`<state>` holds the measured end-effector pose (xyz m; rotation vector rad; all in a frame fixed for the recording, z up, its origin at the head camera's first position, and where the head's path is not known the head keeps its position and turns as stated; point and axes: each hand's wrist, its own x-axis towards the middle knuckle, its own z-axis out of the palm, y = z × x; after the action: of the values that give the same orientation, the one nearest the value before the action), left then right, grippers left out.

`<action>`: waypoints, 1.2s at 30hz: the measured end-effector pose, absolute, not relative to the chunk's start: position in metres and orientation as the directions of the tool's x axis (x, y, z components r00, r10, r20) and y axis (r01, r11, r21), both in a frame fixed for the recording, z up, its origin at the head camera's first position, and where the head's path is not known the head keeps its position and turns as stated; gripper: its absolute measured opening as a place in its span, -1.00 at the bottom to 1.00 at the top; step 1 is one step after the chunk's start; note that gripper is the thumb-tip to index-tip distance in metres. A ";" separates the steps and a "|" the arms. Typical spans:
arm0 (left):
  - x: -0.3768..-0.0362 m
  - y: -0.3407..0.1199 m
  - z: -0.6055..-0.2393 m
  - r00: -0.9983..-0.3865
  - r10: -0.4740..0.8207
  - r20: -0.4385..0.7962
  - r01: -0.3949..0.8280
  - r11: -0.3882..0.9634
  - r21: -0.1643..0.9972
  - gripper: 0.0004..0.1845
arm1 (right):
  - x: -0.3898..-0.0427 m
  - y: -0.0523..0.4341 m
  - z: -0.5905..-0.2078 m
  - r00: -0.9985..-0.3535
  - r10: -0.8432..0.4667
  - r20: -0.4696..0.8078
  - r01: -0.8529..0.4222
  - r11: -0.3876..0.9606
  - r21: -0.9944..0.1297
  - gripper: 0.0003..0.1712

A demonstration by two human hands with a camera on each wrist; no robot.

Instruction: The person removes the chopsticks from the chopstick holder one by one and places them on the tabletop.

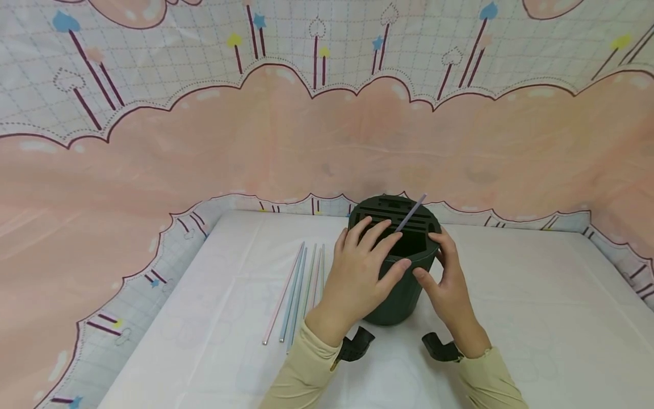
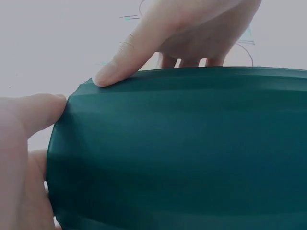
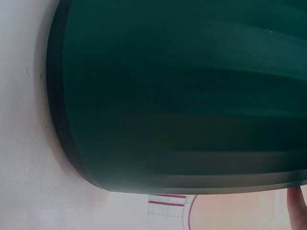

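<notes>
Both hands are steadying the dark green holder (image 1: pixel 395 267) mid-desk (image 1: pixel 511 318): left hand (image 1: pixel 357 278) lying across its slotted top, fingers loosely curved; right hand (image 1: pixel 449 284) curling round its side. One straw (image 1: pixel 411 213) is sitting inside; next probably needs picking another from the straws (image 1: pixel 298 289) lying left.

Straws (image 1: pixel 298 292) block left of holder (image 1: pixel 395 295); right side free.
</notes>
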<state>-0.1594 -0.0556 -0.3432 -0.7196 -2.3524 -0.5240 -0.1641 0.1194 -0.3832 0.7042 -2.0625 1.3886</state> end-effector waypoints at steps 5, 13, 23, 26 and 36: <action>-0.159 -0.054 -0.342 -0.657 0.371 0.657 0.620 0.761 0.190 -0.55 | -0.165 0.120 -0.382 -0.713 -0.119 0.691 -0.684 0.335 -0.648 -0.32; -0.157 -0.050 -0.341 -0.634 0.361 0.684 0.651 0.727 0.220 -0.60 | -0.166 0.122 -0.382 -0.716 -0.118 0.688 -0.684 0.320 -0.656 -0.32; -0.157 -0.049 -0.342 -0.609 0.322 0.725 0.692 0.662 0.288 -0.81 | -0.169 0.126 -0.389 -0.719 -0.116 0.685 -0.684 0.297 -0.667 -0.33; -0.157 -0.052 -0.340 -0.591 0.271 0.759 0.714 0.615 0.336 -0.87 | -0.175 0.130 -0.397 -0.724 -0.116 0.680 -0.678 0.301 -0.670 -0.30; -0.153 -0.058 -0.335 -0.541 0.065 0.839 0.808 0.319 0.496 -0.94 | -0.180 0.132 -0.408 -0.706 -0.116 0.699 -0.694 0.310 -0.650 -0.27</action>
<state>-0.1534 -0.0584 -0.3345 -0.7747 -1.8505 -1.2797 -0.1804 0.1321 -0.4078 0.7156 -2.0440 1.4067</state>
